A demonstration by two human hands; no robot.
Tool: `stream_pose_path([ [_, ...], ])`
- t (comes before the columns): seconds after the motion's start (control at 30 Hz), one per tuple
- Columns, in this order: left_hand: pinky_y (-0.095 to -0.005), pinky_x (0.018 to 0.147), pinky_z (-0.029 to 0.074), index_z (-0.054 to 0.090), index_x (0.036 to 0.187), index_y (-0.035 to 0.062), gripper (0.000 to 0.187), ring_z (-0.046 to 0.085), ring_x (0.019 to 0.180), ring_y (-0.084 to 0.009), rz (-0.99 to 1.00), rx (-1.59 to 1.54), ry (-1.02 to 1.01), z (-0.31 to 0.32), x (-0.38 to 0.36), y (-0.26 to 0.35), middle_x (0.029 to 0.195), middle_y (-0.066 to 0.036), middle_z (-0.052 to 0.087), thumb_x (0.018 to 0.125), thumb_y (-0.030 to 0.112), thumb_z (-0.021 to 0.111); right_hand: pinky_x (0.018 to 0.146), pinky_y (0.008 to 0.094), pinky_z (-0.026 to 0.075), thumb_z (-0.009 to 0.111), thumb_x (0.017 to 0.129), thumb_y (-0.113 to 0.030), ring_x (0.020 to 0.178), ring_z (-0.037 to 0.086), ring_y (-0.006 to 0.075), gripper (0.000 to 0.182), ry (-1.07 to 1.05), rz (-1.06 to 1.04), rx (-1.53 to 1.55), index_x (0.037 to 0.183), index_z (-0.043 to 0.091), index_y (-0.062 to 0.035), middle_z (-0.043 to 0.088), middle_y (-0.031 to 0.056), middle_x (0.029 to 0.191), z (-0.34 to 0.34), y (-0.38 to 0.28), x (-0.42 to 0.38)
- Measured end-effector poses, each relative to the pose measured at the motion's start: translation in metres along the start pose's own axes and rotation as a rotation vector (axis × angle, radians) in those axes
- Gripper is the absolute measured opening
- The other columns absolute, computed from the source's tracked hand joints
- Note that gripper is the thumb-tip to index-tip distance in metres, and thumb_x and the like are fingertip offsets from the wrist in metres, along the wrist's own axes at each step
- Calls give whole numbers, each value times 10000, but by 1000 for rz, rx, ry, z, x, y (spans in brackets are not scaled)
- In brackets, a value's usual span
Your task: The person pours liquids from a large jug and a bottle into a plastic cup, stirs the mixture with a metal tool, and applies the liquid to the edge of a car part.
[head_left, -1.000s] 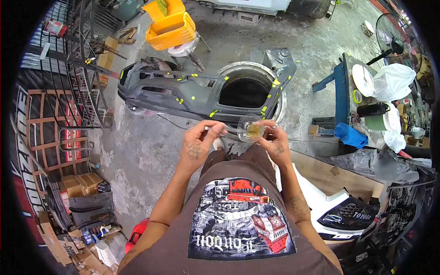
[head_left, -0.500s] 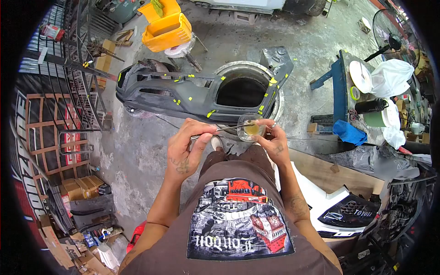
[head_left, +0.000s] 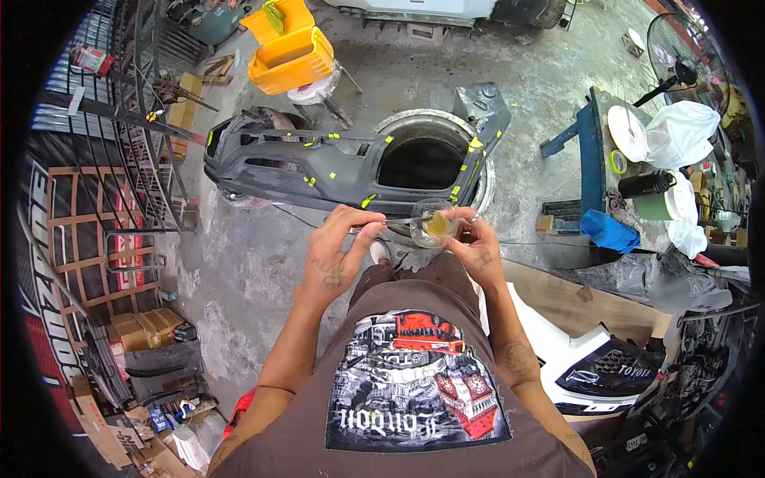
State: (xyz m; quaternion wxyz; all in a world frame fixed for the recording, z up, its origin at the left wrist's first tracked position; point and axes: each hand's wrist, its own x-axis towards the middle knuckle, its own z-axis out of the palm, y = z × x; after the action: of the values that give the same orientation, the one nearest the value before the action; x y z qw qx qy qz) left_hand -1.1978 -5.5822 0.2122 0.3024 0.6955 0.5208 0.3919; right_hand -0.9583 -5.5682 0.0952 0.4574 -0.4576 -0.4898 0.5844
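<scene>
In the head view, my left hand [head_left: 339, 253] pinches a thin metal stirring stick [head_left: 398, 221] between thumb and fingers. The stick's far end reaches into a small clear plastic cup [head_left: 422, 237] with a yellowish-brown paste [head_left: 437, 224] in it. My right hand [head_left: 478, 248] grips that cup by its right side, thumb below and fingers above. Just beyond both hands lies a long dark grey car bumper [head_left: 335, 163] marked with bits of yellow-green tape. It rests across a large round wheel rim or drum [head_left: 484, 187].
A yellow bin [head_left: 291, 64] sits on a stool at the back. To the right are a blue-legged table [head_left: 591, 147] with containers and bags, a fan [head_left: 681, 68], and a white bumper [head_left: 530, 342] with a black grille. Metal racks [head_left: 151, 135] and cardboard boxes [head_left: 147, 327] line the left.
My left hand has shifted slightly right, closer to the cup, and the stick shows less of its length behind the fingers. The right hand and cup have barely moved.
</scene>
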Motion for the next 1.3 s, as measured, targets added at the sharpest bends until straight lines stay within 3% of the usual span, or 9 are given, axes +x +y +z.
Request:
stream_pose_path([
  [0.07, -288, 789, 517, 692, 1031, -23, 134, 666, 861, -182, -32, 19, -33, 6, -2, 0, 950, -126, 721, 981, 83, 628, 538, 203, 327, 845, 781, -108, 602, 419, 16, 370, -11, 10, -70, 1121, 700, -94, 513, -93, 698, -1, -6, -1],
  [0.13, -270, 775, 514, 694, 1055, -21, 164, 665, 829, -142, -301, -295, 58, 11, -8, 8, 938, -94, 726, 1004, 110, 611, 603, 175, 391, 814, 797, -44, 671, 468, -7, 347, -73, 70, -121, 1108, 663, -80, 640, -64, 854, -3, -8, -2],
  [0.47, -257, 769, 521, 695, 1064, -15, 183, 693, 881, -148, -355, -119, -28, 4, -5, -2, 960, -83, 721, 1018, 136, 602, 543, 208, 350, 845, 774, -108, 604, 433, 24, 363, -17, -12, -68, 1109, 705, -104, 549, -72, 719, 5, 0, 1],
  [0.57, -264, 777, 523, 694, 1054, -3, 162, 687, 844, -151, -260, -287, 69, 2, -8, 2, 961, -81, 715, 1016, 122, 598, 544, 209, 352, 845, 771, -110, 605, 430, 25, 364, -16, 16, -69, 1108, 705, -100, 557, -72, 723, 6, -6, -1],
  [0.77, -279, 796, 528, 688, 1039, -6, 154, 691, 893, -157, -21, 10, -68, -5, -2, -10, 962, -90, 704, 1012, 117, 599, 543, 210, 360, 842, 772, -104, 603, 425, 25, 364, -51, 29, -134, 1109, 705, -95, 559, -76, 723, 7, -15, 2],
  [0.93, -268, 803, 521, 692, 1045, -3, 167, 683, 887, -147, -333, -184, -42, -3, -6, -7, 966, -83, 716, 1014, 133, 599, 534, 210, 356, 830, 778, -92, 588, 432, 24, 348, -33, -31, -140, 1104, 708, -96, 546, -76, 709, 8, -9, 1],
  [1.03, -263, 798, 521, 696, 1055, -3, 178, 681, 884, -139, -260, -297, 115, 2, -13, -11, 967, -82, 725, 1014, 141, 601, 534, 211, 360, 827, 778, -90, 581, 440, 27, 346, -54, 15, -129, 1103, 708, -96, 548, -68, 706, 8, -9, -2],
  [1.13, -266, 795, 527, 701, 1051, -6, 188, 690, 894, -144, -236, -89, -50, -6, -9, -12, 949, -81, 729, 1013, 154, 611, 533, 213, 362, 825, 778, -90, 578, 447, 30, 355, -51, 5, -153, 1112, 706, -99, 550, -62, 704, 9, -10, -2],
  [1.3, -267, 792, 530, 710, 1041, -15, 195, 701, 887, -152, -325, -197, 70, -4, -16, -13, 937, -79, 731, 1009, 154, 618, 527, 215, 363, 827, 774, -93, 572, 452, 31, 366, -27, 5, -156, 1116, 699, -89, 550, -61, 697, 10, -9, -4],
])
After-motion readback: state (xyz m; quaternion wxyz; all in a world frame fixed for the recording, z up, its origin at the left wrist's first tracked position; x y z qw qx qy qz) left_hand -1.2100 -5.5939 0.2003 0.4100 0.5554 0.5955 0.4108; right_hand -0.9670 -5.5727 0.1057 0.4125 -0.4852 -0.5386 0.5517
